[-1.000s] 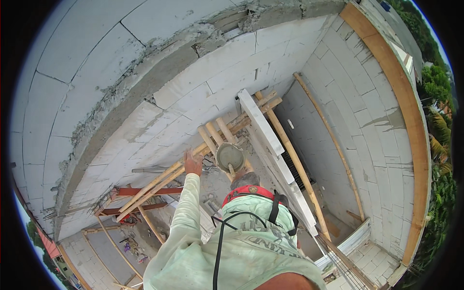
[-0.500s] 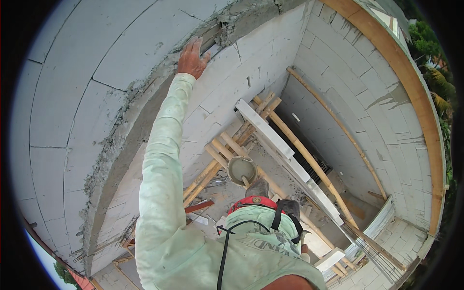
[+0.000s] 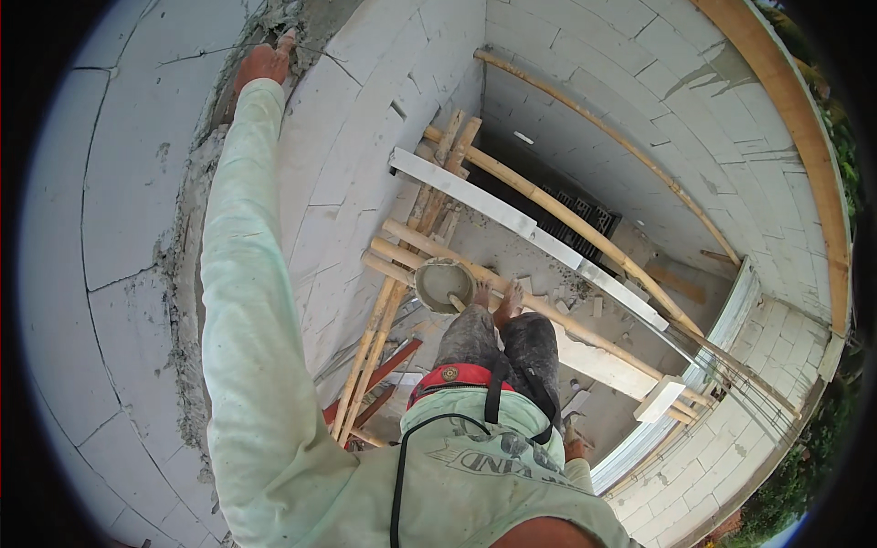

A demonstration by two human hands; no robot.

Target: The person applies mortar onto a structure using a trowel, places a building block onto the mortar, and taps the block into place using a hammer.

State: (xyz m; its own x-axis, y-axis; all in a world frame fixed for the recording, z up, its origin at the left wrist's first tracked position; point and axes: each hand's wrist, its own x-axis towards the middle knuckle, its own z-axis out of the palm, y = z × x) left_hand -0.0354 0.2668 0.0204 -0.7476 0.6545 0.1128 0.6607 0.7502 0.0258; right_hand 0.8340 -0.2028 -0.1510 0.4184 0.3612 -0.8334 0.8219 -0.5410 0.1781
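Note:
My left arm stretches up to the top of a pale block wall (image 3: 320, 183). There my left hand (image 3: 263, 66) touches the rough grey mortar channel (image 3: 187, 265), one finger extended and the others partly hidden. Thin wires (image 3: 333, 62) stick out beside it. Low by my right hip is my right hand (image 3: 575, 447), mostly covered by my body. It is closed around what looks like a hammer (image 3: 571, 426), whose grey metal head shows above the fingers. A round bucket (image 3: 422, 290) of grey mortar, with a handle standing in it, is near my bare feet.
I stand on bamboo poles (image 3: 557, 315) high above a rubble-strewn floor (image 3: 539, 260). A long white beam (image 3: 475, 199) crosses beyond my feet. More block walls (image 3: 630, 100) rise at the right, with a wooden board (image 3: 808, 137) along the top. Red metal pieces (image 3: 388, 379) lie below left.
My left hand has moved left and farther along the wall top, its fingers less spread. The view has shifted, so my feet now show. My right hand remains low by my hip.

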